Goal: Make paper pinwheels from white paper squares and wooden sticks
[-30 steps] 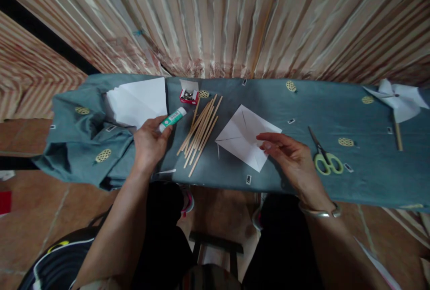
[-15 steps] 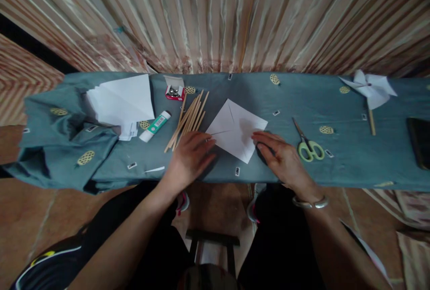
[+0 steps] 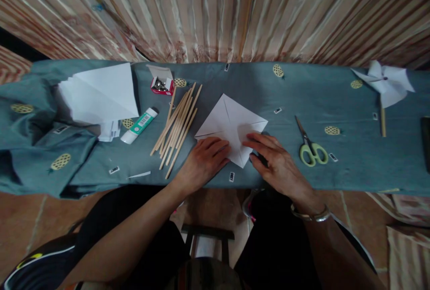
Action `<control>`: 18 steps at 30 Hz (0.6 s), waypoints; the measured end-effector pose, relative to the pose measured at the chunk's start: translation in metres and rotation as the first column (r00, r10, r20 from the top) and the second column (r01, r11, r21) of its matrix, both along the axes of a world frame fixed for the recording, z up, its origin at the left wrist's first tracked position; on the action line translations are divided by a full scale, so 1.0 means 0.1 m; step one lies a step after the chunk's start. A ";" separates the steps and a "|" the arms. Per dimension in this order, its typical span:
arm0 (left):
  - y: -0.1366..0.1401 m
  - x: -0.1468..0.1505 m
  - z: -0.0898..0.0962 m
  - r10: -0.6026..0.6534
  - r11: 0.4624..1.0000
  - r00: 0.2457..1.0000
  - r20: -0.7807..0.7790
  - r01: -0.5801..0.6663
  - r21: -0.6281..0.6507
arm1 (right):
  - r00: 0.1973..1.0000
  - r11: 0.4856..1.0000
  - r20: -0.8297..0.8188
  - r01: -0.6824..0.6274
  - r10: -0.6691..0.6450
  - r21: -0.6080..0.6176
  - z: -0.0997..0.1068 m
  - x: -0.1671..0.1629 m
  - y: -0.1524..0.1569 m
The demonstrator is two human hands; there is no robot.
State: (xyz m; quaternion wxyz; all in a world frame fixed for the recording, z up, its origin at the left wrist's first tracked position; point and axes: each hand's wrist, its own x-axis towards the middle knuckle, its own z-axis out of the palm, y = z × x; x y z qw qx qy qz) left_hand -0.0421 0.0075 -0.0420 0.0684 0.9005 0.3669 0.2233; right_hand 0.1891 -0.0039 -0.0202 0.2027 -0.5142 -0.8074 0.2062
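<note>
In the head view, a white paper square (image 3: 231,117) lies flat on the cloth-covered table (image 3: 289,88), one corner toward the person, thin lines running in from its corners. The left hand (image 3: 203,159) comes over the square's lower left edge, palm down, fingers close together on the paper; whether its grip pinches that edge I cannot tell. The right hand (image 3: 278,164) reaches in from the square's lower right, fingertips on the paper; its grip is loose, the thumb spread away from the fingers. A bracelet (image 3: 322,215) circles that wrist.

The square's nearest corner sits near the table's front edge. Beyond its top corner, a broad stretch of cloth runs back to the curtain (image 3: 215,12). Left of the square, just beside it, lie wooden sticks (image 3: 178,130); past them are a glue stick (image 3: 139,125), a red box (image 3: 162,85) and a paper stack (image 3: 104,95). Right of the square, a band of cloth separates it from the scissors (image 3: 311,150); a paper pinwheel (image 3: 386,82) lies farther out.

The hands hide part of the square's lower edges. Far right of it, a dark object (image 3: 426,142) is cut off by the frame. The red box's small shiny contents are hard to make out.
</note>
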 end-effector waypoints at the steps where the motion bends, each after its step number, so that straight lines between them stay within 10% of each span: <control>1: 0.00 0.00 0.00 0.000 1.000 1.000 0.002 0.000 0.002 | 1.000 1.000 -0.004 -0.001 0.001 -0.012 0.01 0.01 0.01; 18: 0.05 0.05 0.01 0.046 0.995 0.979 0.201 -0.026 -0.101 | 0.875 0.964 -0.425 0.152 -0.233 -0.216 -0.11 -0.19 0.09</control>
